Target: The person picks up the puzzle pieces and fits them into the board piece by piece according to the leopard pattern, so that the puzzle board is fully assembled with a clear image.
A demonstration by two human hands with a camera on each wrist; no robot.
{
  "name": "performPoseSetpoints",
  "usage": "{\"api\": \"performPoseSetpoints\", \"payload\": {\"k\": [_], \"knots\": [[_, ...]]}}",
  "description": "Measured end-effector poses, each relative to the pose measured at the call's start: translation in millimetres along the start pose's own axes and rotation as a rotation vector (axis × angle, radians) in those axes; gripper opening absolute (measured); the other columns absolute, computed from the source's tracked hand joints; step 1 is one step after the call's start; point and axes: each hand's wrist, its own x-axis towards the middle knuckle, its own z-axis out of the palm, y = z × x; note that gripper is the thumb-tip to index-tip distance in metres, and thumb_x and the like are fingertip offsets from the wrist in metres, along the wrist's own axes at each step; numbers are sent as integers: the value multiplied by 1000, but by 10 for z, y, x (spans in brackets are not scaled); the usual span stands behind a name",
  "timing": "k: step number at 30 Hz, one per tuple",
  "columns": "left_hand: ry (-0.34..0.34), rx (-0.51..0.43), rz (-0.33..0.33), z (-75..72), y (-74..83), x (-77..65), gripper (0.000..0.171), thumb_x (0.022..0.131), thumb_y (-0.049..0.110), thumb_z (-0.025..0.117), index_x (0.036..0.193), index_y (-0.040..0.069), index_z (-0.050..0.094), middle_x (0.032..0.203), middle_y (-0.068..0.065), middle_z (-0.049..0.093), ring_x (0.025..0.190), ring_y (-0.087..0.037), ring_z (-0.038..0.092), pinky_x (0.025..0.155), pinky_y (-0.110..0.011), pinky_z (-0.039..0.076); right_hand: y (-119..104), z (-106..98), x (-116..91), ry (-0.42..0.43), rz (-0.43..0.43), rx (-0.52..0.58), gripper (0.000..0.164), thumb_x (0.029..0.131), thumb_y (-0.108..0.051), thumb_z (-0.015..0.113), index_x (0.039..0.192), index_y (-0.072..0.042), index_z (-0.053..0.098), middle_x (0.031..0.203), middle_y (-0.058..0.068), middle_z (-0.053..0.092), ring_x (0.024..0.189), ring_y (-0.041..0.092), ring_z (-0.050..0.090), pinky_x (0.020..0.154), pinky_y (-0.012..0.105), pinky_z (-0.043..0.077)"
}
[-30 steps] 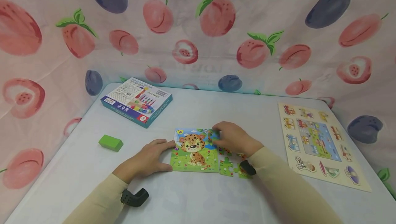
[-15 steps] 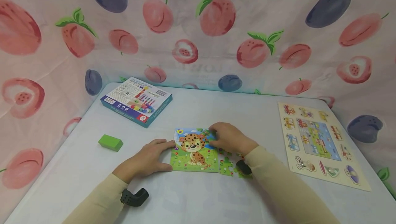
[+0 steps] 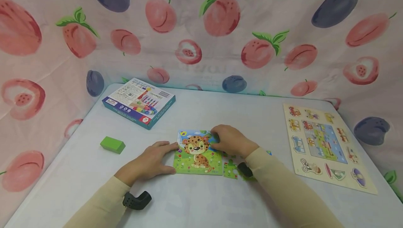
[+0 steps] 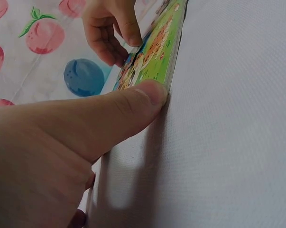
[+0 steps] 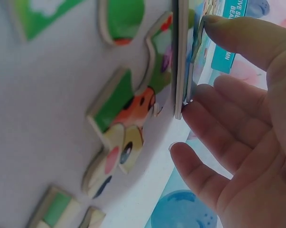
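A square jigsaw puzzle with a cartoon leopard cub on green grass lies at the table's middle. My left hand rests along its left edge, fingers extended; in the left wrist view the thumb touches the near corner. My right hand is over the upper right corner. In the right wrist view its thumb and fingers pinch a thin bluish puzzle piece at the board's surface, the piece mostly edge-on. Loose puzzle pieces lie right of the board, some hidden under the right forearm.
A green block lies at the left. Behind it is a flat toy box with a teal side. A wooden peg puzzle board with vehicle pictures lies at the right. A fruit-print cloth hangs along the table's back.
My right hand has shifted a little leftward along the top of the leopard puzzle, and its sleeve now covers more of the loose pieces. The left hand has stayed in place.
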Motion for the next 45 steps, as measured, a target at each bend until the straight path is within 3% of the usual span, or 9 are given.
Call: {"api": "performPoseSetpoints", "payload": {"k": [18, 27, 45], "knots": [[-14, -9, -12, 9, 6, 20, 76, 82, 32, 83, 149, 15, 50, 151, -18, 43, 141, -39, 34, 111, -59, 33, -60, 20, 78, -18, 39, -64, 50, 92, -33, 74, 129, -2, 63, 119, 7, 65, 101, 20, 58, 94, 37, 49], [-17, -9, -15, 7, 13, 21, 76, 82, 32, 83, 148, 14, 50, 151, -18, 43, 141, -39, 35, 110, -60, 33, -67, 11, 51, -23, 39, -70, 50, 92, -32, 74, 130, -2, 62, 124, 9, 65, 111, 23, 60, 99, 39, 48], [-15, -5, -13, 11, 13, 18, 76, 82, 32, 84, 148, 14, 51, 151, -19, 43, 141, -41, 35, 110, -60, 33, -46, 46, 22, 2, 53, -87, 44, 91, -36, 74, 126, -10, 67, 121, 5, 68, 110, 24, 62, 97, 43, 49]]}}
